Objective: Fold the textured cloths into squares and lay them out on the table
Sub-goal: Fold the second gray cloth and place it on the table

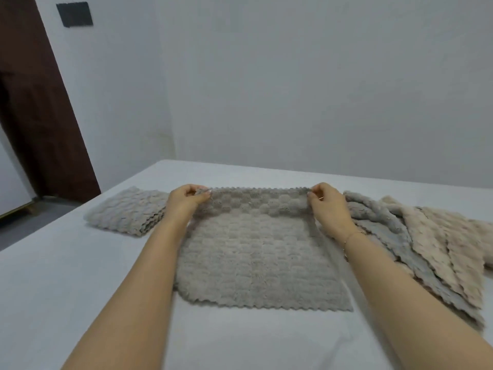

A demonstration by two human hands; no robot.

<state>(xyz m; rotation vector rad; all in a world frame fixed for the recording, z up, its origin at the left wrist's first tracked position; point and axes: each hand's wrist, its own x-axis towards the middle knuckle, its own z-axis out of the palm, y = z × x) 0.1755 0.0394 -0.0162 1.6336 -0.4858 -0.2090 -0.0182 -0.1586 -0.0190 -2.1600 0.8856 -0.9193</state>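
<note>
Both hands (186, 200) (326, 205) pinching grey cloth's (256, 252) far corners

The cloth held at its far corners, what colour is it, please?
Grey cloth, with a bumpy checked texture; the head view shows it.

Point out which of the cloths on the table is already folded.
The grey cloth at far left, lying alone with layered edges showing. The middle cloth is spread open, gripped by both hands; those in the pile at right lie loose.
</note>
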